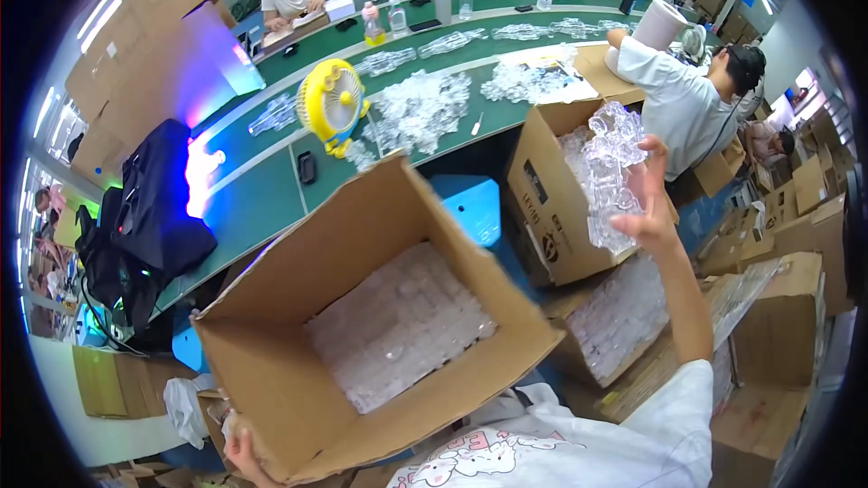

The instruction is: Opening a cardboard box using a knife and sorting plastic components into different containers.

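Raised at the right, my right hand (649, 194) is closed around a clear plastic piece (612, 176) with a knobbly moulded shape. Below it is an open cardboard box (524, 190) with similar clear pieces inside. A large open cardboard box (280, 398) tilts toward me in the middle; a layer of clear plastic pieces (398, 325) covers its bottom. At that box's lower left corner my left hand (242, 454) grips its outer side, its fingers partly hidden.
A green workbench (271, 181) curves across, bearing heaps of clear parts (420, 108), a yellow fan (333, 104) and bottles. A black bag (163, 217) hangs over its left end. Another box of clear parts (619, 316) stands low right. One co-worker (687, 81) sits close by at right.
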Tool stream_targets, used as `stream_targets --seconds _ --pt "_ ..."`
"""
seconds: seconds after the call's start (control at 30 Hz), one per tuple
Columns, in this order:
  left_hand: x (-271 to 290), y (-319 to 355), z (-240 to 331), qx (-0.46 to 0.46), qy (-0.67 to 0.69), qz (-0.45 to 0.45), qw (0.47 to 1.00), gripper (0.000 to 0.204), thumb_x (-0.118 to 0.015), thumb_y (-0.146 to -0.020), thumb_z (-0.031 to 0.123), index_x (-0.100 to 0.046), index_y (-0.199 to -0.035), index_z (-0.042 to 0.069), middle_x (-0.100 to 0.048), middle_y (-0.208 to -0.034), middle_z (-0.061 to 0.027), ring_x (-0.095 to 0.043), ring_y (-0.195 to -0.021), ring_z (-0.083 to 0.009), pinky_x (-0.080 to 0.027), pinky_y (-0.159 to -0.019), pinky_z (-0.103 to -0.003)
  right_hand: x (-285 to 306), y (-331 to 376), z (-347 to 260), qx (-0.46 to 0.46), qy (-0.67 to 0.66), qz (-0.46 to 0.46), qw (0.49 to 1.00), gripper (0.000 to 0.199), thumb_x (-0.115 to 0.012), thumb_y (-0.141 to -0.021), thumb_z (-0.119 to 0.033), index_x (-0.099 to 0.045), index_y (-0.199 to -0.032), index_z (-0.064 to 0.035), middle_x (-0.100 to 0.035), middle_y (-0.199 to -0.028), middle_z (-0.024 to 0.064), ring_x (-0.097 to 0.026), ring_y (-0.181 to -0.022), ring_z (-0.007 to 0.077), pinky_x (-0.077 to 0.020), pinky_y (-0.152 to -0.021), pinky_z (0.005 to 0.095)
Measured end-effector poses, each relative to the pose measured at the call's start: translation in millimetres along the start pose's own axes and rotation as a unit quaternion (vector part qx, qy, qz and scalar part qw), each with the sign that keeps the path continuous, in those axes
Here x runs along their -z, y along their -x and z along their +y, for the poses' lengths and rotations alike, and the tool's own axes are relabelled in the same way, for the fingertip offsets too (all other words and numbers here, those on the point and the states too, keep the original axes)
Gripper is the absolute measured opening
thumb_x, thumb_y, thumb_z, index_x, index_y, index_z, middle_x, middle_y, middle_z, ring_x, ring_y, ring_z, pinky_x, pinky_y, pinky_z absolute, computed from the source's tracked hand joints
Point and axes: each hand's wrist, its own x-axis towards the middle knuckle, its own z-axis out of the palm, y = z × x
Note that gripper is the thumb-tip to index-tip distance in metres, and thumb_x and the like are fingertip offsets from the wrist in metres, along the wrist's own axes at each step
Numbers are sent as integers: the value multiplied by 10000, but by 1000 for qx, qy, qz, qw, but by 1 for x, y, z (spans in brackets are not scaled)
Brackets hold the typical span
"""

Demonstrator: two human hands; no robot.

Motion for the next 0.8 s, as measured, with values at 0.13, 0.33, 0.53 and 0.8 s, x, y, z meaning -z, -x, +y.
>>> stream_targets --seconds 0.13,0.33,0.53,0.8 --pt "-5 4 14 23 -104 -20 994 68 -545 -782 86 -543 -769 19 -507 -669 18 -442 -600 -49 -361 -530 -175 96 -2 88 -57 39 87 994 877 -713 -460 -167 -187 -1163 -146 -307 -1069 80 -339 -1037 204 -283 -904 318" --pt "10 21 0 4 -236 16 972 187 -541 -796 136 -484 -683 -2 -457 -600 18 -387 -559 -80 -328 -495 -220 103 -5 197 -176 -81 12 981 795 -684 -529 -44 -184 -1134 -172 -401 -1076 119 -448 -985 215 -404 -813 326" --pt "-26 44 16 -88 -442 180 874 249 -540 -786 136 -511 -913 -76 -550 -758 -126 -515 -720 -194 -420 -680 -304 89 -39 238 -178 -110 -2 978 746 -706 -549 -56 -211 -1100 -143 -404 -1040 116 -451 -957 189 -375 -836 324" --pt "-68 60 48 16 -515 137 846 276 -541 -779 165 -527 -933 -63 -548 -877 -159 -534 -814 -238 -420 -727 -323 152 -126 260 -187 -62 63 978 774 -718 -521 -53 -219 -1105 -138 -426 -1001 131 -461 -927 212 -402 -799 331"
